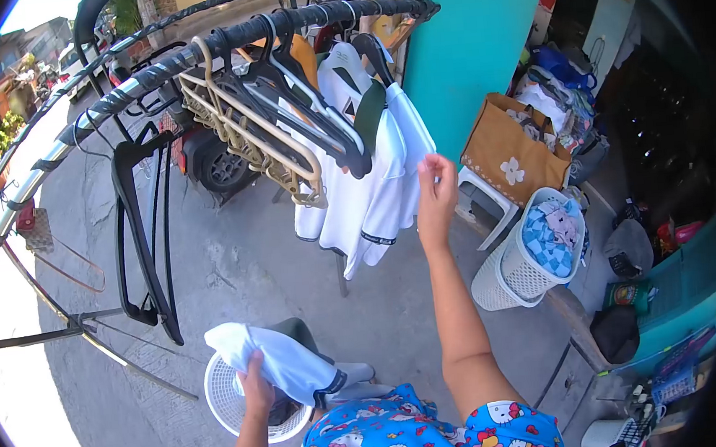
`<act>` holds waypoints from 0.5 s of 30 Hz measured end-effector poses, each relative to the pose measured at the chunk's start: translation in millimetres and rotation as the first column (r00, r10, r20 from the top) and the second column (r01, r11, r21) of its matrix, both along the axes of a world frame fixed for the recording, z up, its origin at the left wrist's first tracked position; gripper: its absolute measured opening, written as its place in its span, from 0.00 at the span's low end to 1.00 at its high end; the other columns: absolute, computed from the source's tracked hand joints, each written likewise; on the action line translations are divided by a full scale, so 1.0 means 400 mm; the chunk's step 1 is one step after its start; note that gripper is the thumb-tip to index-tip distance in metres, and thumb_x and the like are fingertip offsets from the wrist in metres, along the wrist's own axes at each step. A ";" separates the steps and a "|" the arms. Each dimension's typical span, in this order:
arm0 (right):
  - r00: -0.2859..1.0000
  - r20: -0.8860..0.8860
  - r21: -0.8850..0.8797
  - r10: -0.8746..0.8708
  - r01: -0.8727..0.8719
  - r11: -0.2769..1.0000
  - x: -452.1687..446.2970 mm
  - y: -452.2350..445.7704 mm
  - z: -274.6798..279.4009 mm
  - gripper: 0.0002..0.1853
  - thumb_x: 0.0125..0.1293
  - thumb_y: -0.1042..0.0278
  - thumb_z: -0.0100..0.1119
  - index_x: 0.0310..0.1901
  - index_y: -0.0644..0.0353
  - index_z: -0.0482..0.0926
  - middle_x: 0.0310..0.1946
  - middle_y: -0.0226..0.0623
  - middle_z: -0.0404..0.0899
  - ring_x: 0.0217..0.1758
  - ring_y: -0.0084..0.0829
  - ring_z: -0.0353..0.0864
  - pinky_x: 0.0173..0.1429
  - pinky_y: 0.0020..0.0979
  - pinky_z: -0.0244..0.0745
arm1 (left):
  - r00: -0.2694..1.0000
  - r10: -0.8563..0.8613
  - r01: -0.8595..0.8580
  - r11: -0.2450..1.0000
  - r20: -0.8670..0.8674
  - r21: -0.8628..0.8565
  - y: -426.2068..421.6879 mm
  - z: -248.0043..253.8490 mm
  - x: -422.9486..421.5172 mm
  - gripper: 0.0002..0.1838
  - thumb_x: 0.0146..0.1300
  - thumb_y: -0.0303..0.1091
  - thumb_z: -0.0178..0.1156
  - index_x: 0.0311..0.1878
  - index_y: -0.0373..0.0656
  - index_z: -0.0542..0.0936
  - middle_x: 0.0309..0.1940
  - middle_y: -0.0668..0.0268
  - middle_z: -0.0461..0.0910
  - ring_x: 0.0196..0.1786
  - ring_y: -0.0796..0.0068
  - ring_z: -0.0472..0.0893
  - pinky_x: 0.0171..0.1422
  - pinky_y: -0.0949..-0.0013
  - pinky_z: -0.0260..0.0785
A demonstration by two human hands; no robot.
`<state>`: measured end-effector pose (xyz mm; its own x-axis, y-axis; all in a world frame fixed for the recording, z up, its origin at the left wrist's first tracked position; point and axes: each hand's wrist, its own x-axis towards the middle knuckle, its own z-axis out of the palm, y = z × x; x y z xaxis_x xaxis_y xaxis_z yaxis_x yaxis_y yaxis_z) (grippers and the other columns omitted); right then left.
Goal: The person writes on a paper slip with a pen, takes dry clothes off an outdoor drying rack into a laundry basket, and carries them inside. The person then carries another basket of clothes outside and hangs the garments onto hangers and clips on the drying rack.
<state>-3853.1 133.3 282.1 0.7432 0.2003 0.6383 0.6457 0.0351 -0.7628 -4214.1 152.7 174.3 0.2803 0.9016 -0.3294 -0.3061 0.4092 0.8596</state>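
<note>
At seven o'clock, a white, dark-trimmed cloth garment is clamped in the left hand's fingers over a round white lattice basket, apparently being readied, with two-handed support called for; the right hand's fingers are raised toward three o'clock, their closure untellable.

Matt black tape wraps the rack's rail up top, rough and wrinkled — and there, at left, shiny bare metal shows through. Smooth plastic hangers, dark and fairly matt, soft white cloth shirts beyond — and perforated white plastic on the near basket.
</note>
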 end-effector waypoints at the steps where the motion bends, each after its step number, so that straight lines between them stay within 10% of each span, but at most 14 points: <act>1: 0.993 0.121 -0.086 -0.010 0.021 0.996 0.019 0.034 0.020 0.14 0.58 0.64 0.55 0.41 0.63 0.68 0.37 0.39 0.70 0.40 0.34 0.70 0.42 0.31 0.66 | 0.998 0.068 -0.069 0.998 0.013 0.016 -0.001 0.023 -0.035 0.18 0.58 0.33 0.52 0.50 0.37 0.66 0.41 0.60 0.73 0.43 0.69 0.76 0.49 0.66 0.69; 5: 0.869 0.490 -0.292 -0.065 0.234 0.927 0.079 0.146 0.026 0.21 0.53 0.61 0.60 0.45 0.61 0.68 0.41 0.43 0.69 0.47 0.44 0.69 0.48 0.37 0.66 | 0.974 0.222 -0.226 0.955 0.045 0.191 0.004 0.092 -0.128 0.16 0.59 0.31 0.51 0.50 0.36 0.67 0.40 0.63 0.74 0.44 0.73 0.75 0.49 0.70 0.69; 7: 0.895 0.441 -0.334 -0.067 0.234 0.913 0.074 0.154 0.028 0.21 0.47 0.80 0.57 0.45 0.62 0.67 0.42 0.45 0.69 0.48 0.46 0.69 0.49 0.37 0.66 | 0.964 0.266 -0.261 0.929 0.017 0.262 0.017 0.074 -0.182 0.18 0.57 0.30 0.54 0.50 0.35 0.68 0.43 0.63 0.72 0.46 0.74 0.72 0.53 0.68 0.63; 11: 0.837 0.537 -0.270 -0.102 0.285 0.920 0.103 0.155 0.005 0.12 0.58 0.61 0.54 0.38 0.60 0.71 0.37 0.40 0.70 0.40 0.40 0.72 0.41 0.35 0.68 | 0.918 0.392 -0.354 0.879 -0.059 0.320 0.034 0.049 -0.226 0.17 0.60 0.30 0.53 0.51 0.36 0.67 0.45 0.65 0.71 0.49 0.77 0.69 0.55 0.72 0.59; 15: 0.792 0.599 -0.288 -0.116 0.348 0.892 0.141 0.147 0.014 0.11 0.60 0.62 0.52 0.36 0.62 0.71 0.34 0.39 0.71 0.38 0.40 0.72 0.38 0.35 0.68 | 0.878 0.442 -0.371 0.872 -0.184 0.320 0.048 -0.049 -0.261 0.17 0.60 0.34 0.53 0.51 0.36 0.68 0.45 0.66 0.71 0.49 0.77 0.69 0.56 0.71 0.58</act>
<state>-3796.6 192.1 287.5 0.3390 0.3716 0.8643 0.9058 -0.3770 -0.1932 -4318.4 171.8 154.9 -0.1880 0.9797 -0.0693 -0.1616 0.0388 0.9861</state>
